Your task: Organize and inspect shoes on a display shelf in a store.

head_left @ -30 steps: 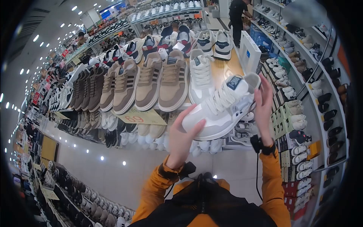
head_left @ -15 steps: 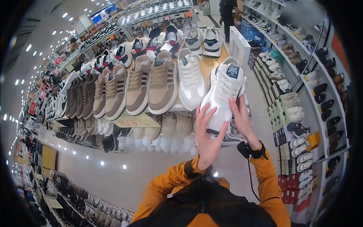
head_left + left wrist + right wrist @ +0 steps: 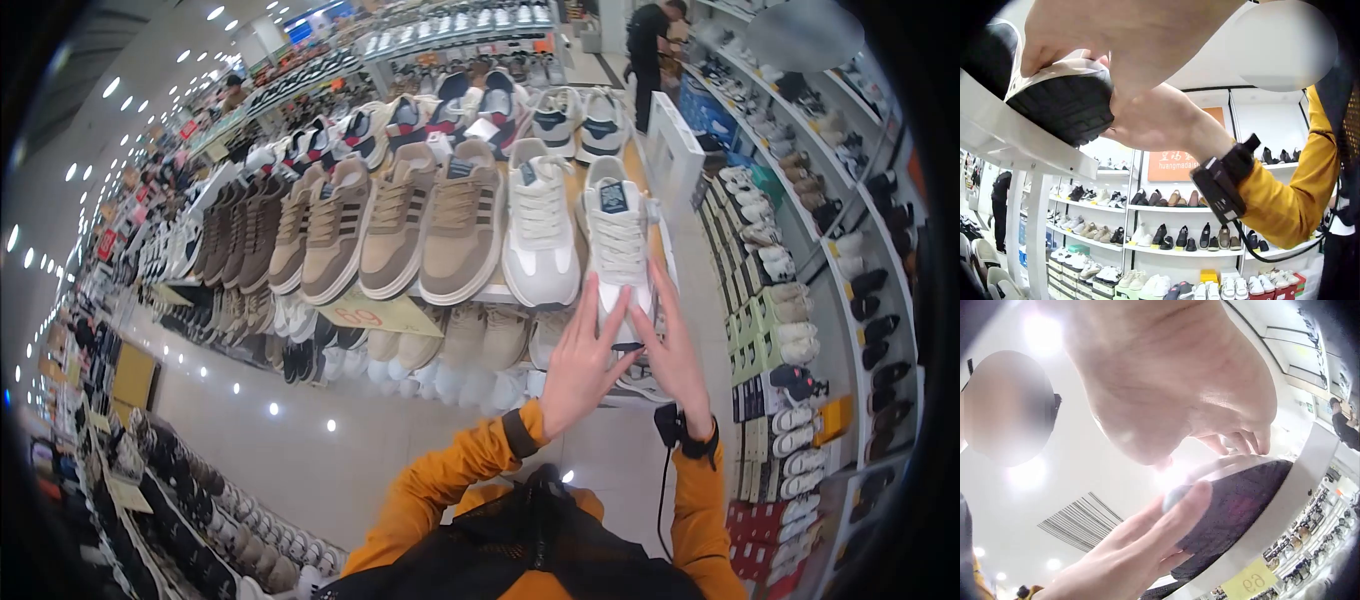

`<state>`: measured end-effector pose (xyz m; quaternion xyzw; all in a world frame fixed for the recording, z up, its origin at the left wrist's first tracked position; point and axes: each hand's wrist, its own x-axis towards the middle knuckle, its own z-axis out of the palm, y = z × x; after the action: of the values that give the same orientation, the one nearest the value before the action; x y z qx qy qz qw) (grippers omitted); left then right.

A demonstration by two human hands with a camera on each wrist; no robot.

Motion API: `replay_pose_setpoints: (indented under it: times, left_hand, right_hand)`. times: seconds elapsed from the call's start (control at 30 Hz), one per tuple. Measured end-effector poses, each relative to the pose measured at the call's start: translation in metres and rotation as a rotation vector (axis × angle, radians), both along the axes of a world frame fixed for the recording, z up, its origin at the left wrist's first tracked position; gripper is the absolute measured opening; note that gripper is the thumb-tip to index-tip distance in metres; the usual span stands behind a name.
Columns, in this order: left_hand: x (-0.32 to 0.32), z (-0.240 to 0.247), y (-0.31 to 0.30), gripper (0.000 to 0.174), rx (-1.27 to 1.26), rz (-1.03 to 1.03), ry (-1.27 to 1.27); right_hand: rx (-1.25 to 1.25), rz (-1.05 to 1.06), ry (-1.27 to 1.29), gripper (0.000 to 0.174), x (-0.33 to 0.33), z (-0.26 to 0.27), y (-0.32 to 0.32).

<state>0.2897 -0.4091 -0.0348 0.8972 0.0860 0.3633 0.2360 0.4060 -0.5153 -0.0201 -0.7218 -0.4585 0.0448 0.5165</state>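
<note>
A white lace-up sneaker (image 3: 618,240) with a dark tongue label stands on the display table, its toe toward me. My left hand (image 3: 578,368) lays straight fingers over the toe, the thumb out to the side. Along the shoe's other side, the straight fingers of my right hand (image 3: 674,362) touch the toe area. The dark sole (image 3: 1066,109) shows from below in the left wrist view, its toe end reaching past the white table edge (image 3: 1016,134). A matching white-and-grey sneaker (image 3: 540,240) stands just left of it.
Tan-and-brown sneakers (image 3: 460,225) line the table's left, above a yellow price sign (image 3: 375,313). A white panel (image 3: 672,150) rises at the right end. Shoe racks (image 3: 850,260) run along the right wall. A person in dark clothes (image 3: 650,55) stands at the back.
The white sneaker went from being held tilted between both hands to standing beside its match, toe toward me. Both hands now lie with straighter fingers at its toe.
</note>
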Motion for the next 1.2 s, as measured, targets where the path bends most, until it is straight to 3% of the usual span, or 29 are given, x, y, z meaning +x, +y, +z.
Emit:
replay_pose_setpoints:
  times: [0.07,0.33,0.63,0.73,0.8,0.93,1.0,1.07,1.2]
  left_hand:
    - [0.005,0.006,0.005,0.077,-0.069,-0.044,0.043]
    - [0.036,-0.005,0.02,0.077,0.087,-0.008,-0.016]
    - [-0.006,-0.013,0.021,0.082,-0.195,-0.212,0.158]
    - [-0.028,-0.024,0.032,0.078,-0.343,-0.343,0.079]
    - [-0.055,-0.035,0.044,0.065,-0.465,-0.421,0.211]
    - [-0.098,-0.051,0.057,0.052,-0.567,-0.382,0.373]
    - [-0.122,-0.06,0.065,0.044,-0.586,-0.186,0.303]
    - [-0.137,-0.066,0.073,0.047,-0.511,-0.144,0.315]
    - [-0.176,-0.075,0.089,0.048,-0.805,-0.124,0.327]
  right_hand:
    - [-0.02,0.019,-0.056,0.063,-0.01,0.008,-0.01]
    - [-0.091,0.006,-0.011,0.053,-0.022,0.004,-0.019]
    - [-0.071,-0.064,-0.149,0.053,-0.027,-0.006,-0.002]
    - [-0.071,-0.112,-0.167,0.056,-0.032,-0.002,0.002]
    - [-0.075,-0.148,-0.172,0.057,-0.036,-0.002,0.008]
    - [-0.006,-0.214,-0.161,0.061,-0.036,-0.008,0.011]
    - [0.029,-0.219,-0.138,0.062,-0.042,-0.016,0.023]
    - [0.076,-0.334,-0.241,0.064,-0.045,-0.023,0.033]
    - [0.196,-0.467,-0.185,0.06,-0.054,-0.04,0.057]
